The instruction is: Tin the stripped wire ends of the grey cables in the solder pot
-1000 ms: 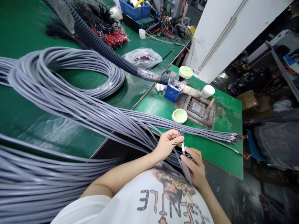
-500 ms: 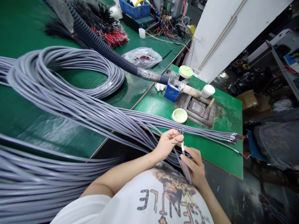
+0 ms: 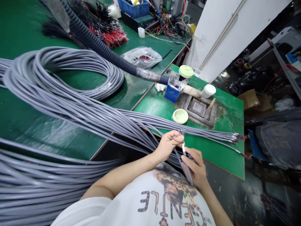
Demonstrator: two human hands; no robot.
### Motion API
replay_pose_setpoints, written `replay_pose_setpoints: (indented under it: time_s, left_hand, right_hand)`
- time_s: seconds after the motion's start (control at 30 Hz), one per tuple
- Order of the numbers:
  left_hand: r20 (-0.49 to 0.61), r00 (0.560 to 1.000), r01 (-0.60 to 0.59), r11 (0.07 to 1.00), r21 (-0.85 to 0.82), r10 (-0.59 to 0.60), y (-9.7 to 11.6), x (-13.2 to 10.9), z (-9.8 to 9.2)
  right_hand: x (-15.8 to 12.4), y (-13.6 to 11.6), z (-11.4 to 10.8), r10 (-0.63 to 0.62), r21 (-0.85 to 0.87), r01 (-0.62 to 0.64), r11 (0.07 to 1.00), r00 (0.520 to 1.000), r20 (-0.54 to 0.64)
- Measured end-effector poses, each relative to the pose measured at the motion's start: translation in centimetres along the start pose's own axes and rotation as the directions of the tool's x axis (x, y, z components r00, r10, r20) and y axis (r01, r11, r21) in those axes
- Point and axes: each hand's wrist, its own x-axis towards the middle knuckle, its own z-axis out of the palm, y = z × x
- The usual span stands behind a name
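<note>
Only a slight shift since the earlier frame: the left hand (image 3: 169, 145) has edged a little to the right, and everything on the green worktop (image 3: 223, 157) sits slightly further left in view. Its fingers pinch together on thin coloured cores (image 3: 183, 133) at the end of a grey cable (image 3: 187, 169), while the right hand (image 3: 196, 166) closes its fingers around that cable just below a white sleeve (image 3: 183, 150). The cable end is held over the near edge of the worktop, beside a long bundle of grey cables (image 3: 77, 116) that runs left and right across it. Upside-down lettering on the white T-shirt (image 3: 152, 201) reads "GENTLE".
</note>
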Motion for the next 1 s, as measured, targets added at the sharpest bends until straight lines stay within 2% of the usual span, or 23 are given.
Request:
replay_pose_setpoints:
  time_s: [0.17,0.27,0.37,0.43,0.57,0.63,0.67,0.73,0.77,0.8,0.83,0.87,0.93,1.0]
  left_hand:
    - [0.152,0.98,0.146,0.983,-0.115,-0.127,-0.2,0.1,-0.3]
    - [0.192,0.971,0.16,0.982,-0.098,-0.139,-0.4,0.0,-0.5]
    - [0.18,0.975,0.143,0.988,-0.055,-0.131,-0.3,-0.1,-0.3]
    - [0.222,0.962,0.166,0.986,-0.017,-0.158,-0.3,0.0,0.3]
    - [0.349,0.877,0.284,0.942,0.18,-0.331,-1.4,0.7,2.4]
    - [0.372,0.853,0.227,0.903,0.365,-0.366,-2.1,1.2,3.4]
    - [0.388,0.854,0.141,0.872,0.468,-0.346,-2.4,1.6,3.8]
    - [0.457,0.862,-0.154,0.743,0.651,-0.222,-2.6,2.6,4.1]
    - [0.51,0.85,-0.329,0.623,0.71,-0.133,-2.5,3.3,4.1]
    - [0.57,0.82,-0.489,0.458,0.742,-0.048,-2.4,3.9,4.0]
    - [0.626,0.78,-0.606,0.265,0.75,0.013,-2.3,4.6,3.8]
    - [0.667,0.745,-0.667,0.068,0.742,0.033,-2.3,5.3,3.7]
    - [0.704,0.71,-0.679,-0.254,0.689,0.011,-2.4,6.4,3.7]
    - [0.71,0.704,-0.641,-0.448,0.624,-0.018,-2.9,7.1,4.0]
  right_hand:
    - [0.6,-0.3,-0.1,0.039,0.015,-0.038,0.999,0.995,-0.091]
    - [0.8,-0.5,-0.1,0.057,0.018,-0.055,0.998,0.993,-0.106]
    - [0.8,-0.8,-0.2,0.031,0.001,-0.031,1.0,0.996,-0.088]
    - [0.5,-1.0,-0.4,0.004,-0.023,-0.006,1.0,0.998,-0.068]
    - [-1.4,-1.5,-1.4,0.005,-0.099,-0.009,0.995,0.999,-0.044]
    - [-3.6,-1.8,-2.4,0.053,-0.176,-0.067,0.982,0.995,-0.079]
    - [-5.2,-2.0,-3.1,0.091,-0.23,-0.117,0.966,0.989,-0.119]
    - [-8.8,-2.2,-4.9,0.211,-0.362,-0.288,0.887,0.948,-0.24]
    - [-10.8,-2.3,-5.8,0.299,-0.432,-0.414,0.801,0.903,-0.31]
    - [-12.7,-2.4,-6.7,0.409,-0.481,-0.532,0.697,0.846,-0.343]
    - [-14.4,-2.5,-7.4,0.541,-0.491,-0.641,0.59,0.765,-0.348]
    - [-15.7,-2.6,-7.9,0.638,-0.463,-0.724,0.512,0.681,-0.36]
    - [-17.0,-2.7,-8.0,0.792,-0.319,-0.859,0.399,0.499,-0.352]
    - [-16.2,-2.5,-7.0,0.894,-0.094,-0.928,0.361,0.373,-0.248]
